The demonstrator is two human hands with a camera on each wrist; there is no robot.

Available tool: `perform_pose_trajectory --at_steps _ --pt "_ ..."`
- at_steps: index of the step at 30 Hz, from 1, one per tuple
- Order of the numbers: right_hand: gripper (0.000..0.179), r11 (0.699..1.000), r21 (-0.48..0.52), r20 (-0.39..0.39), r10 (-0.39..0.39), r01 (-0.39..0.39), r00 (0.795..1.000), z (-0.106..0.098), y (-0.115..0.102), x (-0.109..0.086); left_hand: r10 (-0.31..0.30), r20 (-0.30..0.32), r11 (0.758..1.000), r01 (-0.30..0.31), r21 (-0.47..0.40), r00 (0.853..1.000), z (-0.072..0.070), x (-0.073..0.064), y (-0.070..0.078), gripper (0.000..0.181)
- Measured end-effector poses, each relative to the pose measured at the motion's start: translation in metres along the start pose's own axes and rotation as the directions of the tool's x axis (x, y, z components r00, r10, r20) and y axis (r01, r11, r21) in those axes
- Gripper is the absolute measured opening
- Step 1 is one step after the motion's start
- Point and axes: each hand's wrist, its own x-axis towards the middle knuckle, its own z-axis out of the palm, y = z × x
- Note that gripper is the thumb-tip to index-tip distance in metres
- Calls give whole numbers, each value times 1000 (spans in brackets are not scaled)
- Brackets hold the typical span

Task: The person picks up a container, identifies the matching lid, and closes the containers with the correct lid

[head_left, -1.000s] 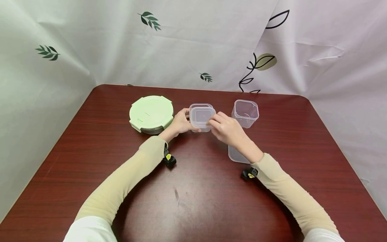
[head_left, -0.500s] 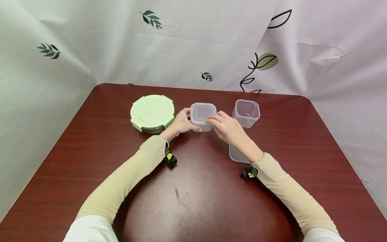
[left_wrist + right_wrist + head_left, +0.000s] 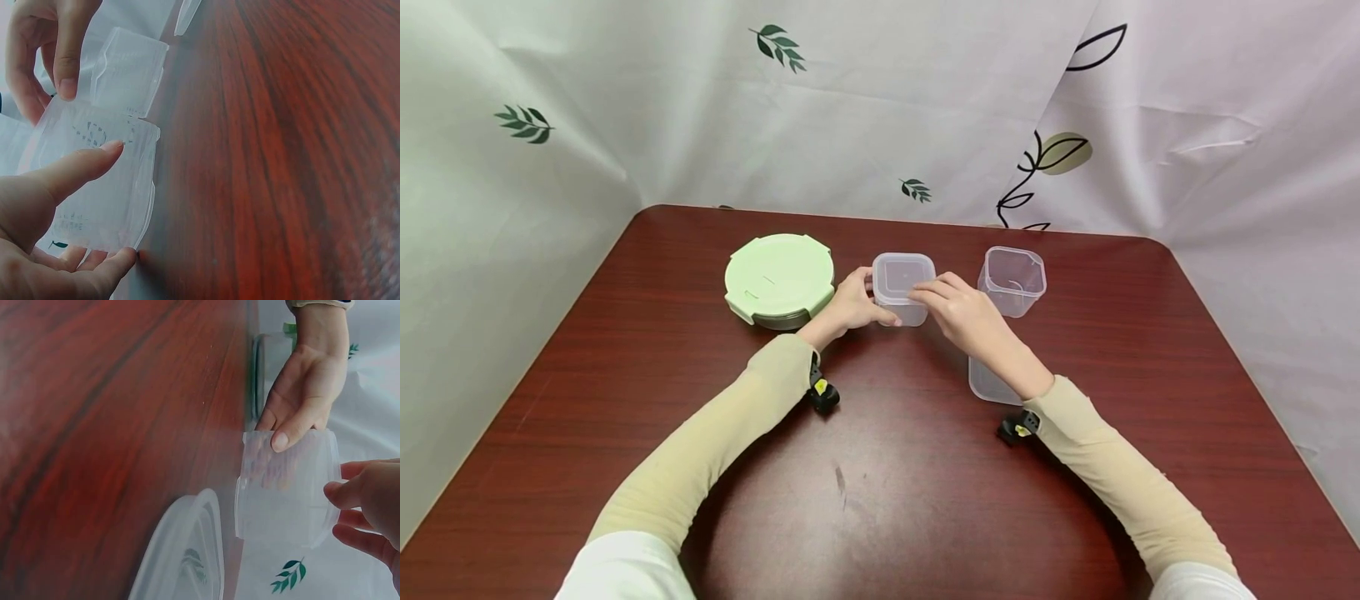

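A clear square plastic container (image 3: 904, 315) stands upright at the middle of the table, and a translucent lid (image 3: 901, 277) lies over its top. My left hand (image 3: 853, 303) grips the container from the left; the left wrist view shows the thumb across its near wall and fingers around the base. At the lid's near right edge is my right hand (image 3: 958, 312), its curled fingers and thumb holding the rim, as the right wrist view (image 3: 375, 503) shows from the side. Whether the lid is pressed down all round cannot be told.
A round container with a light green lid (image 3: 780, 279) sits left of my left hand. An uncovered clear square container (image 3: 1012, 283) stands to the right. Another translucent lid (image 3: 992, 385) lies flat, partly under my right forearm. A patterned white cloth (image 3: 850, 108) hangs behind the table.
The lid has moved back from an offset position and now lines up with the container's top. My right hand has stayed at its edge; my left hand keeps its grip.
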Motion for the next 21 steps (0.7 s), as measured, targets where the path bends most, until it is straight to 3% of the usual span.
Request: perform_pose_trajectory --at_steps 5,9,14,21 --pt "25 1000 18 33 14 -15 999 0 2 1 -1 -3 1000 1 6 1000 0 1 -2 89" --pt "26 993 70 102 92 -99 991 -1 1 8 1 -4 1000 -1 16 1000 0 0 -1 90" --pt "40 960 140 247 203 -243 947 1 2 20 7 6 999 -7 34 1000 -1 -1 0 91" --pt "56 967 112 411 163 -227 897 13 11 33 23 16 997 -24 80 1000 -1 -2 0 91"
